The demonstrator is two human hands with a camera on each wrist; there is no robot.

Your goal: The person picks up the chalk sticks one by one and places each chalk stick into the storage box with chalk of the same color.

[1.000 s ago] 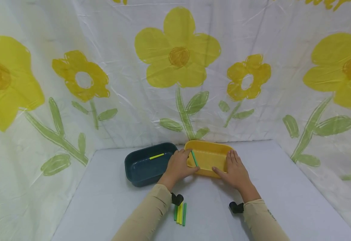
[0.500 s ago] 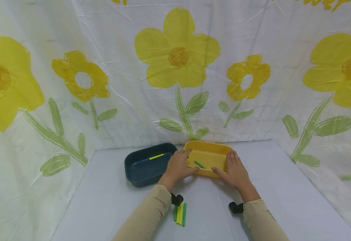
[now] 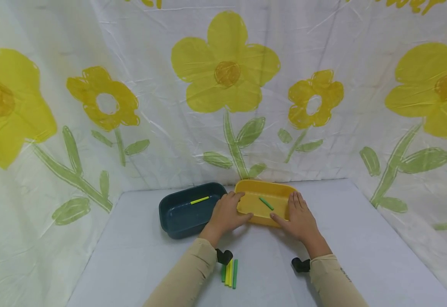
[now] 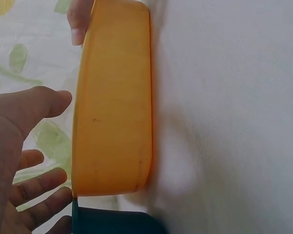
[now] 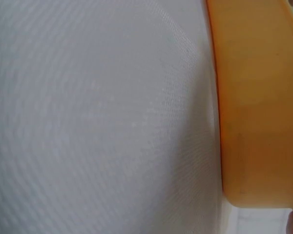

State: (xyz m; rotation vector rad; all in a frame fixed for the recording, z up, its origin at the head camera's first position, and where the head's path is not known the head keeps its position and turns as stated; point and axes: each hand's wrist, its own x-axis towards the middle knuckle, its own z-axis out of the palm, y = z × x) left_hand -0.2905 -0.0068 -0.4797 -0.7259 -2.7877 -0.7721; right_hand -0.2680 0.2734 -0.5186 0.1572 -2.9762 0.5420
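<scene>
While a green stick (image 3: pixel 266 203) lies in a yellow tray (image 3: pixel 263 220), the left hand (image 3: pixel 226 213) (thumb apart) spreads alongside. The right hand (image 3: pixel 301 219), straight-fingered, touches the tray.

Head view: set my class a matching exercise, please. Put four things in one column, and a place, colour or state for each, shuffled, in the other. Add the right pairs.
Things
1. Dark bin
2. Yellow bin
3. Row of sticks
4. Right hand

Descriptions
A. Green and yellow, lying on the table
B. Has one green stick inside
C. At the yellow bin's right end
D. Has one yellow stick inside

Pairs: 1-D, 2-B, 3-A, 4-C
</scene>
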